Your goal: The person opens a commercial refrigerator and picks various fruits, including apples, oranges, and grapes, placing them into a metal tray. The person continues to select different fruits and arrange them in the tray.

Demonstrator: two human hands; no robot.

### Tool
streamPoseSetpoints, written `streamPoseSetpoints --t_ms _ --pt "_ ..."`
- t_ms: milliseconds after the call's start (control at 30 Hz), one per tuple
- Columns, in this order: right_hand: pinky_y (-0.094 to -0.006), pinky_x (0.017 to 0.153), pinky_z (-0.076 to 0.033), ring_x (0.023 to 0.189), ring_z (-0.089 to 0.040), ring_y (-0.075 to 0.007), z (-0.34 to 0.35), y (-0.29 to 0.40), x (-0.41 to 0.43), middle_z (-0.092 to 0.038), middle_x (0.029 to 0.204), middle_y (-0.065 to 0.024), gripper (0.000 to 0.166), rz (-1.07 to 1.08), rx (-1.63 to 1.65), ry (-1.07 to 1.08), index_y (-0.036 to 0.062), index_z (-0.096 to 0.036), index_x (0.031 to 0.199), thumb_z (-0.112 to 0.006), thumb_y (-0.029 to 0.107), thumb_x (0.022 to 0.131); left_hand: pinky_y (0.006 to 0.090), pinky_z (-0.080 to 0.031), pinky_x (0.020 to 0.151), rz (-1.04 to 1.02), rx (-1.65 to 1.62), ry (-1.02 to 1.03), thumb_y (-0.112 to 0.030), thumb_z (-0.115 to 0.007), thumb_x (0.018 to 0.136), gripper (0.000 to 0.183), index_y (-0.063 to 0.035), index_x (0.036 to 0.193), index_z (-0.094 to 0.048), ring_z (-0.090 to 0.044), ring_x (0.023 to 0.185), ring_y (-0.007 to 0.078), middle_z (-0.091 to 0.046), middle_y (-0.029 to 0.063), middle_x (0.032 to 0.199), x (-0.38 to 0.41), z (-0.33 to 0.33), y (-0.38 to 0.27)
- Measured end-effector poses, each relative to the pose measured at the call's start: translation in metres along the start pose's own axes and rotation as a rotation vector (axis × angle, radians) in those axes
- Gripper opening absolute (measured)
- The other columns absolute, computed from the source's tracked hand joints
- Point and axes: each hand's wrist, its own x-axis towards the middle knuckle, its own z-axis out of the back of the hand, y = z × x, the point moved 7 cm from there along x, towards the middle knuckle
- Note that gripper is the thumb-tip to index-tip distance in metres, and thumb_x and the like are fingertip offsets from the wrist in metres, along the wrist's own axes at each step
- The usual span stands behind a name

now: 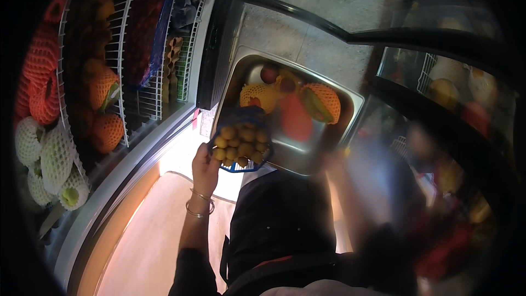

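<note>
My left hand (205, 168) grips the left rim of a small blue plastic basket (269, 154). Several small round yellow-brown fruits (240, 144), which look like longans, fill it. The basket is over the near left corner of a stainless steel tray (283, 156). Inside the tray lie a fruit in an orange foam net (328, 100), one in a yellow foam net (259, 95), a blurred red item (295, 117) and dark red round fruits (270, 74). My right hand (337, 166), badly blurred, is near the tray's right front corner; its grip cannot be made out.
On the left stands an open display cooler with white wire dividers (123, 49). It holds fruits in red foam nets (41, 65), white foam nets (59, 156) and orange foam nets (107, 131). A black-framed glass door (296, 12) spans the far side. Reflected fruit appears at right.
</note>
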Motion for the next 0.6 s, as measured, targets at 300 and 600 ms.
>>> streamPoseSetpoints --t_ms 300,600 --pt "-0.0219 0.047 -0.036 0.055 -0.044 -0.0069 0.006 0.006 0.005 -0.049 0.067 0.0001 0.022 0.004 0.15 -0.03 -0.0003 -0.049 0.089 -0.047 0.0 0.067 0.0213 -0.037 0.051 -0.171 0.431 0.574 -0.004 -0.051 0.069 0.04 -0.0033 0.109 -0.047 -0.04 0.053 0.01 -0.04 0.0032 0.057 0.049 -0.057 -0.04" --pt "-0.0213 0.051 -0.035 0.06 -0.043 -0.0067 0.015 0.014 0.006 -0.046 0.068 0.0015 0.019 0.052 0.191 -0.045 -0.0004 -0.048 0.086 -0.045 -0.001 0.068 0.0185 -0.041 0.064 0.217 0.064 1.011 -0.002 -0.056 0.067 0.011 -0.0025 0.069 -0.045 -0.044 0.081 0.007 -0.037 0.0102 0.118 0.076 -0.083 0.015"
